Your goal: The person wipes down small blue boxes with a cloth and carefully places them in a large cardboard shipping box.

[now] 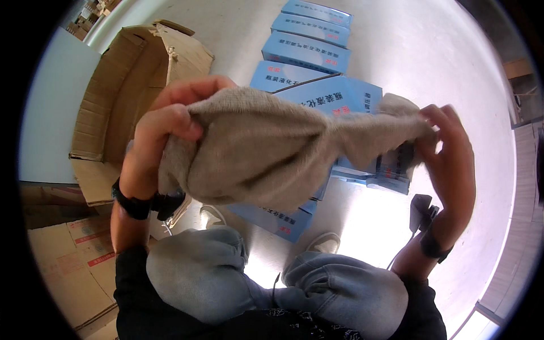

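A crumpled grey-beige cloth is stretched out in mid-air over several flat light-blue printed boxes on the floor. My left hand has its fingers closed on the cloth's left part, with the thumb over the fabric. My right hand grips the narrower, twisted right end. The cloth hides much of the middle of the boxes. Each wrist wears a black strap with a small dark device beside it.
An open, worn cardboard box stands at the upper left, and flattened printed cardboard lies at the lower left. My jeans-clad knees are bent below the cloth, with my shoes on the pale floor. Grey panels line the right edge.
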Tool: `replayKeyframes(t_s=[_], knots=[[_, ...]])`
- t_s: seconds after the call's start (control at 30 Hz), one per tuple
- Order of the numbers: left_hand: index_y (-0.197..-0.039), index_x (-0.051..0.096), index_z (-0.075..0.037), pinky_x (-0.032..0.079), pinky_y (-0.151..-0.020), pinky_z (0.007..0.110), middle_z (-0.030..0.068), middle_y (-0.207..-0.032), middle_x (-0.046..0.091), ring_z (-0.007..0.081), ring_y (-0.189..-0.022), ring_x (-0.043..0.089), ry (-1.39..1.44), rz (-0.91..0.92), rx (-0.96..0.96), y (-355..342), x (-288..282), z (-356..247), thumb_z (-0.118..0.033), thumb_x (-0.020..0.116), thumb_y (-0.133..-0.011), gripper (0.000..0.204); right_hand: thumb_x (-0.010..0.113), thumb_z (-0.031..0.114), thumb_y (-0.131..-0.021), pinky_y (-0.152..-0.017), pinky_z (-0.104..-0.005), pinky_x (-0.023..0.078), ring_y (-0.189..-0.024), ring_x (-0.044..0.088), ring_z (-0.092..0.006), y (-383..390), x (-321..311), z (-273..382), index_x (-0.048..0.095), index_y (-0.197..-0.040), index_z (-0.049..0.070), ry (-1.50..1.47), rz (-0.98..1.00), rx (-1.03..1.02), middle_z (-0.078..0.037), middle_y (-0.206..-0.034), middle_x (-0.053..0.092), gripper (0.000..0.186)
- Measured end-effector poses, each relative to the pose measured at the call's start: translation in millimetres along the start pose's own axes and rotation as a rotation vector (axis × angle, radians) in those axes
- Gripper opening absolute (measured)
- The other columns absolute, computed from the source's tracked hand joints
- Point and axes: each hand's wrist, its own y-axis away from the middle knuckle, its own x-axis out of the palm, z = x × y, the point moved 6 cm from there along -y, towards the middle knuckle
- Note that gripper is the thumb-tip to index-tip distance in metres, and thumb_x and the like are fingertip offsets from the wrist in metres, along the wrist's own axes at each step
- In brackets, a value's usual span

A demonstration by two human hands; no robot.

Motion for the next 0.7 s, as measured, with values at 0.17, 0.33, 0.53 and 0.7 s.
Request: replayKeyframes(t_s=[0.17,0.33,0.53,0.7], knots=[[-0.121,0.058,0.0,0.046,-0.092,0.033,0.0152,-0.103,0.064,0.0217,-0.103,0.06,-0.356,-0.29,0.063,-3.0,-44.3,8.1,-0.018,0.063,-0.078,0.047,0.046,0.018,-0.098,-0.073,-0.0319,0.051,-0.09,0.064,-0.0196,-9.0,8.6,-0.5,0.058,-0.113,0.003,-0.482,-0.292,0.033,-0.012,-0.104,0.063,0.024],[-0.13,0.049,0.003,0.044,-0.1,0.04,0.0243,-0.125,0.054,0.0346,-0.116,0.055,-1.247,-0.425,0.259,5.6,-17.3,10.6,-0.042,0.079,-0.076,0.076,0.042,0.069,-0.089,-0.094,-0.0446,0.045,-0.118,0.052,-0.0374,-6.7,53.2,10.7,0.043,-0.137,-0.005,-0.821,0.118,0.243,-0.031,-0.126,0.051,0.088],[-0.139,0.032,0.008,0.045,-0.098,0.046,0.0283,-0.133,0.043,0.0426,-0.118,0.052,-0.965,-0.263,0.093,7.8,11.5,55.6,-0.044,0.082,-0.07,0.1,0.042,0.079,-0.085,-0.104,-0.0442,0.041,-0.128,0.049,-0.0376,-15.6,104.6,24.4,0.033,-0.143,-0.011,-0.731,0.353,0.271,-0.032,-0.132,0.05,0.107],[-0.141,0.027,0.01,0.042,-0.102,0.045,0.0274,-0.137,0.038,0.0435,-0.123,0.047,-1.138,-0.236,0.132,-15.3,16.8,58.6,-0.034,0.079,-0.073,0.097,0.062,0.061,-0.085,-0.087,-0.0361,0.051,-0.103,0.064,-0.0339,-23.5,103.9,31.8,0.033,-0.142,-0.01,-0.46,0.277,0.275,-0.029,-0.117,0.06,0.096]])
